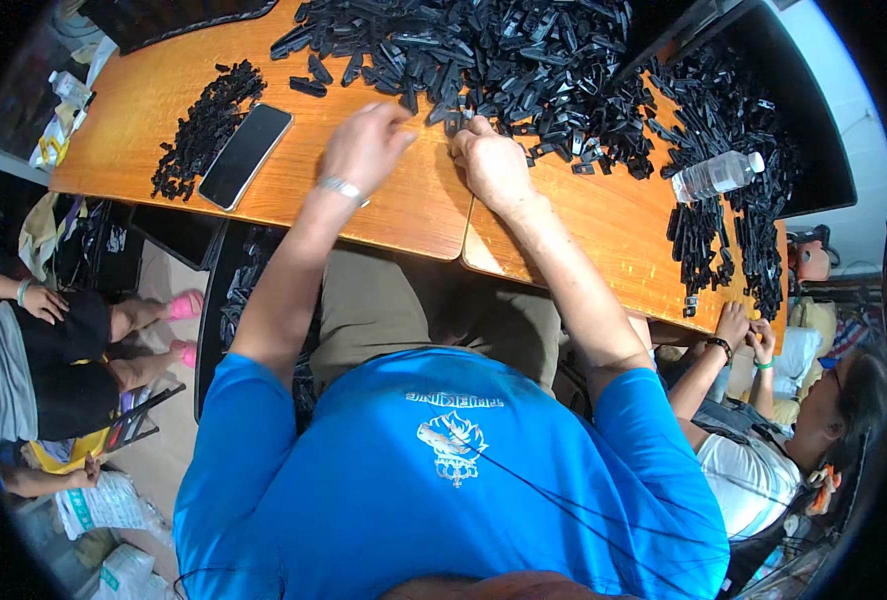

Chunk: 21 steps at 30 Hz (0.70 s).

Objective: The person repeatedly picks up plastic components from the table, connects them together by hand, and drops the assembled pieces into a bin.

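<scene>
Over the wooden table, my left hand (361, 152) is slightly blurred. Its thumb and forefinger are apart, and nothing shows between them. My right hand (493, 165) is closed in a pinch at the near edge of a large heap of black plastic pieces (503, 60). A small dark plastic piece (453, 122) is at its fingertips, partly hidden by the fingers. Several long black pieces (308, 86) lie loose beyond my left hand.
A phone (246, 157) lies beside a pile of small black parts (208, 130) on the left. At right, a clear plastic bottle (718, 176) lies among more black pieces (733, 110). A co-worker's hands (746, 330) are at the right table edge. Another person sits at left.
</scene>
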Each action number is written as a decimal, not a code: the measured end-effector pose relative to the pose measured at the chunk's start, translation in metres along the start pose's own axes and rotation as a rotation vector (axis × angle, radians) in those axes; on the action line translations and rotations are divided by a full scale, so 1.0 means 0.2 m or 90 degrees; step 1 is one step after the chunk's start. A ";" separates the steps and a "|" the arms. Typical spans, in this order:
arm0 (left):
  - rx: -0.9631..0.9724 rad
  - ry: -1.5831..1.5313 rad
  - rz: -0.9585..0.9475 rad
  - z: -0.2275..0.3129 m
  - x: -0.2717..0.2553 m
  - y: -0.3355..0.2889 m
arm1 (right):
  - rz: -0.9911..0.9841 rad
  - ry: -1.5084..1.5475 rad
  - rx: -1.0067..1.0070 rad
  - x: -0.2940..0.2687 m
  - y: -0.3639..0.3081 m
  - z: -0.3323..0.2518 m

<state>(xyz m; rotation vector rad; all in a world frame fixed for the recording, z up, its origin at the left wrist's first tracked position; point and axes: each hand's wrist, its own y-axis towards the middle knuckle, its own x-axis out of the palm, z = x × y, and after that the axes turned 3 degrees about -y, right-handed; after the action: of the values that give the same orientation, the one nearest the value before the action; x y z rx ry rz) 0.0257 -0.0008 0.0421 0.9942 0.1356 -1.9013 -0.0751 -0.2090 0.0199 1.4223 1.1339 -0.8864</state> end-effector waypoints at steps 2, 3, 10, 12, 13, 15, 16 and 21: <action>0.007 -0.012 0.025 -0.02 0.18 0.12 | 0.009 0.008 -0.017 -0.03 -0.02 -0.03; 0.015 0.006 0.043 -0.03 0.24 0.16 | 0.006 0.006 -0.012 -0.04 -0.03 -0.04; -0.093 -0.036 0.017 -0.08 0.29 0.17 | -0.048 0.061 0.015 -0.05 -0.06 -0.06; -0.189 -0.265 -0.095 -0.22 0.24 0.11 | 0.015 0.204 0.015 -0.06 -0.07 -0.13; -0.235 -0.347 -0.157 -0.20 0.21 0.08 | 0.043 0.264 0.023 -0.06 -0.08 -0.15; -0.262 -0.288 -0.168 -0.23 0.12 0.03 | 0.069 0.321 0.025 -0.02 -0.12 -0.19; -0.283 -0.231 -0.178 -0.26 0.08 0.00 | 0.097 0.373 0.026 0.00 -0.13 -0.21; -0.190 0.029 -0.067 -0.21 -0.06 -0.09 | 0.129 0.197 0.040 -0.04 -0.21 -0.23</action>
<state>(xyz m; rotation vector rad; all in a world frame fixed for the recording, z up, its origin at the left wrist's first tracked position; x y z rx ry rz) 0.0376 0.0373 0.0170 0.8400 0.4928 -1.8850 -0.1198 -0.1659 0.0228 1.7347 1.1705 -0.5747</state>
